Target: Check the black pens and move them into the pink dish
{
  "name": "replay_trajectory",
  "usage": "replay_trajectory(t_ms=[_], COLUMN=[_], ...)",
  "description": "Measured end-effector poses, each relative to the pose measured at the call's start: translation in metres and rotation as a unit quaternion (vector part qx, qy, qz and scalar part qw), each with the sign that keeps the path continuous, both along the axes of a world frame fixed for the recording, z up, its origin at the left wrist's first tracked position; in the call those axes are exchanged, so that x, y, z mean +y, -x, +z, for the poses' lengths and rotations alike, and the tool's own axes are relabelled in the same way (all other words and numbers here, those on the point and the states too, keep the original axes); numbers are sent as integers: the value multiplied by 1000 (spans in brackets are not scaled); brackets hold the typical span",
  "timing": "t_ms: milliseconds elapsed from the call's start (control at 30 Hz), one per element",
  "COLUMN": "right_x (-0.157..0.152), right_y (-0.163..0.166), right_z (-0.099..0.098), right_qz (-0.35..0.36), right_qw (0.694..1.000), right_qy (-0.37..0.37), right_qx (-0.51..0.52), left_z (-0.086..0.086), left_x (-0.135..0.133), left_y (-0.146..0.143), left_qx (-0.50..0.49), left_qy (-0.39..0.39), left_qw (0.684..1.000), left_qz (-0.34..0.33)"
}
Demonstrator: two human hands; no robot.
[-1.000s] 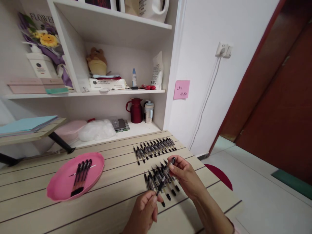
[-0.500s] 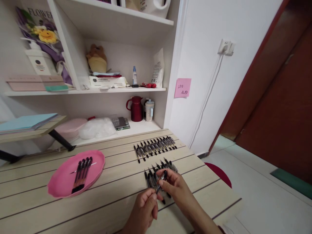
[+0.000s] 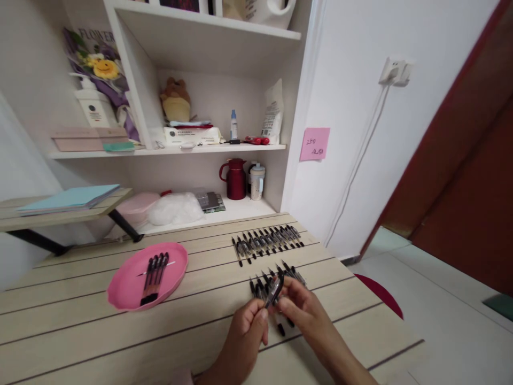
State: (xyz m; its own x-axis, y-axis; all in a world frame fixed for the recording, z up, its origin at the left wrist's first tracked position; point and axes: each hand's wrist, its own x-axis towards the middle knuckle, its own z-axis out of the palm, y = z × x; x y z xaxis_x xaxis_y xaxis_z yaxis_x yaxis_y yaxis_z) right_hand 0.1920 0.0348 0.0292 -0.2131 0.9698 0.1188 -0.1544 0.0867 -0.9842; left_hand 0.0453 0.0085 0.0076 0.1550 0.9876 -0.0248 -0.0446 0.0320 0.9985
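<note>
A black pen with a clear barrel [image 3: 274, 293] is held up at a slant over the table. Thumb and fingers of my left hand [image 3: 246, 329] pinch its lower end. My right hand [image 3: 306, 310] curls at the pen's upper, black-capped part; the exact fingertip contact is partly hidden. Just behind and beneath my hands lies a row of several similar pens [image 3: 256, 289], partly covered by my fingers. Farther back, a second row of pens [image 3: 268, 240] lies side by side. On the left, a pink plate [image 3: 120, 294] holds several black pens [image 3: 155, 275] with reddish lower barrels.
Beneath everything is a striped wooden table [image 3: 192, 326]. White shelves [image 3: 216, 152] at the back carry a red jug [image 3: 236, 179], a tumbler [image 3: 257, 182] and a plastic bag [image 3: 176, 208]. A small raised stand [image 3: 96, 211] bears blue paper at left. A pink note [image 3: 315, 143] is on the wall.
The view has swung slightly left, so the scene sits farther right. The pen stays between my hands, with its clear barrel showing more and my right fingers less tightly around it.
</note>
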Motion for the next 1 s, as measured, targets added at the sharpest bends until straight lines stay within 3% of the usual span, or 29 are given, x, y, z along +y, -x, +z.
replay_trajectory(t_ms=[100, 200, 267, 333, 433, 667, 800, 933, 1000], right_x=[1, 3, 4, 3, -1, 0, 4, 8, 10], right_y=[-26, -60, -81, -96, -106, -101, -102, -96, -89], right_z=[-2, -15, -28, -42, -55, -55, -48, -42, -40], right_qz=[-106, -178, -204, -218, -233, -238, -212, -188, -186], right_qw=[993, 972, 957, 945, 932, 904, 878, 849, 833], right_qy=[-12, 1, 12, 17, 20, -27, -63, -46, -31], right_qx=[-57, -155, -204, -243, -277, -355, -424, -492, -519], left_z=[24, 54, 69, 77, 77, 59, 61, 70, 71], left_x=[9, 22, 31, 40, 51, 68, 70, 64, 58], left_y=[27, 81, 125, 165, 204, 215, 208, 180, 156], left_qx=[95, 319, 465, 584, 619, 639, 644, 633, 589], left_qy=[-93, -175, -143, -33, 42, 80, 66, -28, -118], left_qw=[988, 911, 841, 768, 736, 728, 730, 745, 772], left_qz=[80, 195, 235, 260, 270, 234, 220, 211, 207])
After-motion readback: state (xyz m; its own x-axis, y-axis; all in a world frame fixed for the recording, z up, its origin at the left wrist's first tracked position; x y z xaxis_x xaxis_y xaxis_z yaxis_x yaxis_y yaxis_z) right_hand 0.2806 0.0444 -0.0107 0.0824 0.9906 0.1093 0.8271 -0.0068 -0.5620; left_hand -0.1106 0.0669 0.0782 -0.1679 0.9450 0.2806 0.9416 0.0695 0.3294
